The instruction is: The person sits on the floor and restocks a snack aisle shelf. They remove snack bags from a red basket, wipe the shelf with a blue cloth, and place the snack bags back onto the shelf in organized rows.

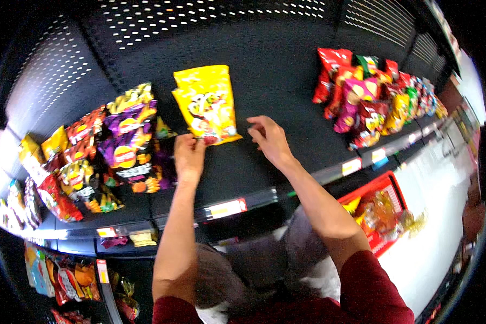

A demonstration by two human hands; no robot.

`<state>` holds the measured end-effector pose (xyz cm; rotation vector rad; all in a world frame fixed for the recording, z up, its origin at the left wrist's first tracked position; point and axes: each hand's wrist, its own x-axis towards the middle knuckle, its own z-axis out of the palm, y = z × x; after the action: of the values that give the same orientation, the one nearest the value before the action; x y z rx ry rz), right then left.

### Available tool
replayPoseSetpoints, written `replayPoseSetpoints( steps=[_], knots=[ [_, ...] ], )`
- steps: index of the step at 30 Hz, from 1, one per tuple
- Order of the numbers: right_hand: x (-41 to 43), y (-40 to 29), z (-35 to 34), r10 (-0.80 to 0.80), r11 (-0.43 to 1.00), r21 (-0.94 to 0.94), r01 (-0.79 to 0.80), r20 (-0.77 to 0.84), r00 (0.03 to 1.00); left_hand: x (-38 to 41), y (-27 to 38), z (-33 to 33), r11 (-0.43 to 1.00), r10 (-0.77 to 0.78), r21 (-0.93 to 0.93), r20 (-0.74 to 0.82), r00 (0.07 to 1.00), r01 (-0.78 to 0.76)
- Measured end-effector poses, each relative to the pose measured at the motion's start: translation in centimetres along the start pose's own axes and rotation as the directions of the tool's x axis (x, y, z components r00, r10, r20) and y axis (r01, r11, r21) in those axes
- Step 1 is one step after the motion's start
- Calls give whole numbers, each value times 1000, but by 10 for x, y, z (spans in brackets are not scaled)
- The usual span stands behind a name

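Yellow snack bags (208, 105), stacked one over another, lie on the black shelf (267, 73) in front of me. At the lower left corner of the stack, the fingers of my left hand (189, 156) are bent against the bag's edge; whether they pinch it is unclear. My right hand (269, 139) hovers just right of the stack, fingers curled but apart, with nothing seen in it. Purple and black chip bags (125, 146) stand to the left of my left hand.
Red, pink and yellow snack bags (364, 97) crowd the shelf's right part. More chip bags (79, 174) fill the left. A price rail (243, 206) runs along the front edge. A red basket (395, 194) with packaged goods sits below right. Packets (71, 279) occupy a lower shelf.
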<state>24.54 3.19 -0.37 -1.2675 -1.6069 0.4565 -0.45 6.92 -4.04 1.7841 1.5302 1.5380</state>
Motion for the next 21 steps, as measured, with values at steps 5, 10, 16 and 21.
replayPoseSetpoints(
  steps=[5,10,16,21],
  knots=[
    [-51,-45,-57,23,981,193,2,-125,992,-11,38,-16,986,-105,-114,127,986,120],
    [-161,-16,-143,243,962,196,-190,-293,925,-22,74,-12,951,-118,-245,273,955,188],
    [-308,92,-249,367,797,-308,-519,-436,822,-40,91,-18,960,-54,-237,362,930,149],
    [-382,142,-274,458,578,-664,-475,-218,862,-57,109,-9,965,-32,-224,421,906,139]
  ],
)
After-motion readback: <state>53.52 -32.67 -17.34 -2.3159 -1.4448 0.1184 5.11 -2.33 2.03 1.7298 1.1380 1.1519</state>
